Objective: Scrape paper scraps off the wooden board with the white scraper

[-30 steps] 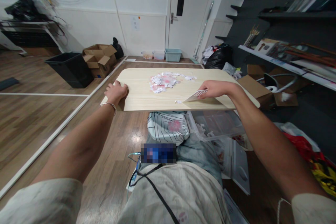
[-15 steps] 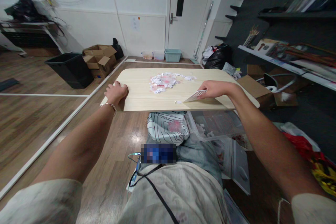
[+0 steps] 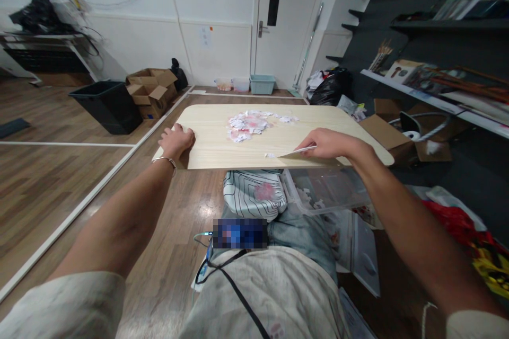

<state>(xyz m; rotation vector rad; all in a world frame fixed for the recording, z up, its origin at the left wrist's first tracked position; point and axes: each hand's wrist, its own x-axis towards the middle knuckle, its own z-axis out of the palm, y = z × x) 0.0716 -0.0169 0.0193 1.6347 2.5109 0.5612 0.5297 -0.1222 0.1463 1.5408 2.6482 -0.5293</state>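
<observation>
A pale wooden board (image 3: 222,156) lies level across in front of me, above my knees. My left hand (image 3: 177,143) is wrapped round its left end near the front corner. Between the thumb and fingers of my right hand (image 3: 328,143) is a thin white card (image 3: 298,151), tilted low over the board. The card's tip is close to a small white paper scrap (image 3: 269,155) near the front edge. Behind it, a spread pile of white paper bits (image 3: 248,124) with pink stains covers the middle of the board. My right fingertips are partly hidden by the card.
Below the board's front edge are a striped pouch (image 3: 254,196) on my lap and a clear plastic box (image 3: 326,190) with white scraps. A phone-like device (image 3: 239,233) with a cable rests nearer me. A black bin (image 3: 107,108) and cardboard box (image 3: 149,90) stand left.
My right hand has lowered and tipped the card flatter, so it now shows nearly edge-on. My left hand, the board and the paper pile look unmoved.
</observation>
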